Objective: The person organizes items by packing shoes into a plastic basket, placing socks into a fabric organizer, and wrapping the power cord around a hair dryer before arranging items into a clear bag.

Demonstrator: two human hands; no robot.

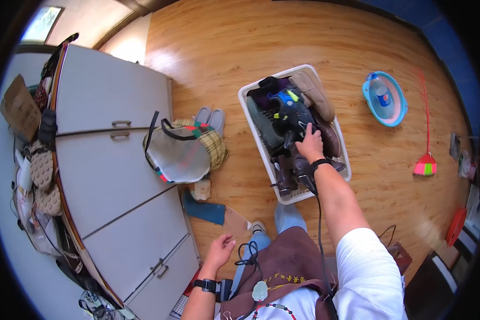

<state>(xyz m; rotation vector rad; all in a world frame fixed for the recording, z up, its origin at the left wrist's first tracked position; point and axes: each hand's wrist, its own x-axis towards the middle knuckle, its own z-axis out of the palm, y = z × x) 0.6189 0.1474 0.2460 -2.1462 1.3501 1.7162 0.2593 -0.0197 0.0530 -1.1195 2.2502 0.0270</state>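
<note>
My right hand (pixel 310 144) reaches into a white plastic basket (pixel 247 114) filled with shoes. Its fingers are closed on the near end of a black sneaker (pixel 293 113) with blue and yellow-green patches; the exact grip is partly hidden. Around that sneaker lie a tan shoe (pixel 313 96), a dark grey-green shoe (pixel 264 125) and dark brown boots (pixel 285 176). My left hand (pixel 221 249) hangs apart from the basket, near my left thigh, its fingers curled with nothing visible in them.
A checked bag (pixel 213 149) and grey slippers (pixel 210 118) sit left of the basket, beside grey cabinets (pixel 112 90). Nearer me lies a blue boot-shaped piece (pixel 205 209). To the right are a blue basin (pixel 401 98) holding a bottle (pixel 380 92) and a red broom (pixel 425 162).
</note>
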